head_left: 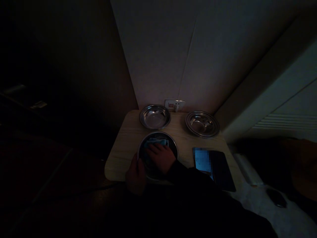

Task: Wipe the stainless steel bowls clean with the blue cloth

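A round metal bowl (176, 145) stands near the front edge of a small wooden table. My left hand (135, 177) is closed on the bowl's left rim, thumb near the top of the edge. Inside the bowl, my right hand (161, 157) presses a blue cloth (156, 141) against the inner surface, its fingers bent over the cloth. Part of the cloth sticks out beyond the fingertips; the rest is hidden under the hand. The dim light hides much of the bowl's inside.
A second metal bowl (155, 117) sits at the back left of the table (119, 158), with what look like stacked metal bowls (202, 124) at the back right. A device with a lit screen (202, 160) lies at the right. Behind is a wall socket (174, 105).
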Demonstrator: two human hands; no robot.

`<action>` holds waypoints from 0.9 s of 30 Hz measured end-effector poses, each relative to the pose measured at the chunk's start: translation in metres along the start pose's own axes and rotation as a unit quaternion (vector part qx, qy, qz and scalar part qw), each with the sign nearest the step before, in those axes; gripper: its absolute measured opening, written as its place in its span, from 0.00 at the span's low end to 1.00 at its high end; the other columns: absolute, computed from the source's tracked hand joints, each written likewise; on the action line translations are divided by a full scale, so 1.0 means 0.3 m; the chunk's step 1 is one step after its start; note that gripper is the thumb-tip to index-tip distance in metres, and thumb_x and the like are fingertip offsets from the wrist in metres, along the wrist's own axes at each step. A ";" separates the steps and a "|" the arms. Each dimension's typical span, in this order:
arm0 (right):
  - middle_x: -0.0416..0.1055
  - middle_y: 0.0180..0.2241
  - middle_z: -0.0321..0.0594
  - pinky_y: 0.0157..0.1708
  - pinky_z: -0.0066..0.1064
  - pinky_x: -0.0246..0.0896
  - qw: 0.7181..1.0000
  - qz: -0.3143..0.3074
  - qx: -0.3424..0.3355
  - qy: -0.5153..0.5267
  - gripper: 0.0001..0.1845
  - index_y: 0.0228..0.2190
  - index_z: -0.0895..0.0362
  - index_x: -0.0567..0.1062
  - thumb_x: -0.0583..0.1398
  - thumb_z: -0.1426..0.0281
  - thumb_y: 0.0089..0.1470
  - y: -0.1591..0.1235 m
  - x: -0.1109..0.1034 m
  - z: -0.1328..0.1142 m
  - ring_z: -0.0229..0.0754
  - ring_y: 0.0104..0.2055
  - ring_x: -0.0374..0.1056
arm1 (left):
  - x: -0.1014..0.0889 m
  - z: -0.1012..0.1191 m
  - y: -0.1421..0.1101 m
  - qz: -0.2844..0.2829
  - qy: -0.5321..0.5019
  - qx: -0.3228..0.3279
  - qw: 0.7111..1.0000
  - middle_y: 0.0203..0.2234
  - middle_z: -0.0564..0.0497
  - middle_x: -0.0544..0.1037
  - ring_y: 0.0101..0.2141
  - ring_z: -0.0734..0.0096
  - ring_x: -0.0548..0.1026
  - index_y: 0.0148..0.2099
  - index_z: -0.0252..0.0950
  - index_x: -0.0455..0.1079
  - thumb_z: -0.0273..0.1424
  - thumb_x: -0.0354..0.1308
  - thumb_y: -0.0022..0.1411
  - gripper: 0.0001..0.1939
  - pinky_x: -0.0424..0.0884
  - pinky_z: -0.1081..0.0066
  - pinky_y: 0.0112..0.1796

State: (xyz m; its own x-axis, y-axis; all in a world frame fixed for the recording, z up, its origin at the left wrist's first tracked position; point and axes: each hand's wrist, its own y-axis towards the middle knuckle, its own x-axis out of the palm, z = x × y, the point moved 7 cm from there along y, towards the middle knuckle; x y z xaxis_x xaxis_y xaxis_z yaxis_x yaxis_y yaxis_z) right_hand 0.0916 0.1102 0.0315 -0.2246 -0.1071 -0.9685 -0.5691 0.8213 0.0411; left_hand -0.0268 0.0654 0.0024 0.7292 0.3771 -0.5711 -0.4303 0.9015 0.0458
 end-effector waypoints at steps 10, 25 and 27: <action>0.72 0.38 0.59 0.35 0.41 0.62 0.981 -0.119 0.151 -0.033 0.15 0.37 0.65 0.73 0.49 0.74 0.54 -0.052 0.012 0.083 0.52 0.41 0.67 | 0.003 -0.056 -0.008 0.035 -0.047 -0.059 0.996 0.42 0.45 0.76 0.41 0.61 0.73 0.51 0.39 0.68 0.38 0.47 0.59 0.20 0.68 0.66 0.40; 0.62 0.54 0.43 0.49 0.40 0.54 0.991 0.017 0.121 0.051 0.23 0.52 0.56 0.64 0.49 0.72 0.54 -0.068 -0.031 0.089 0.47 0.52 0.59 | 0.006 -0.023 0.002 -0.023 -0.075 -0.051 0.996 0.47 0.45 0.73 0.47 0.63 0.70 0.52 0.36 0.66 0.38 0.44 0.60 0.21 0.66 0.68 0.46; 0.61 0.54 0.42 0.48 0.45 0.53 0.994 -0.007 0.108 0.023 0.22 0.52 0.54 0.64 0.49 0.70 0.55 -0.047 0.000 0.062 0.50 0.54 0.55 | 0.010 -0.026 -0.003 -0.016 -0.061 -0.051 0.997 0.47 0.44 0.73 0.47 0.63 0.70 0.52 0.35 0.66 0.37 0.44 0.60 0.21 0.65 0.67 0.47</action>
State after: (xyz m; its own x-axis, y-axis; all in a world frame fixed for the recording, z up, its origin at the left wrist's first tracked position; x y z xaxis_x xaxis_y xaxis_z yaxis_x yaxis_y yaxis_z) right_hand 0.1144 0.1090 0.0263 -0.2570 -0.1410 -0.9561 -0.3896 0.9205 -0.0310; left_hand -0.0284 0.0641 -0.0056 0.8004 0.3771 -0.4661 -0.4527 0.8898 -0.0577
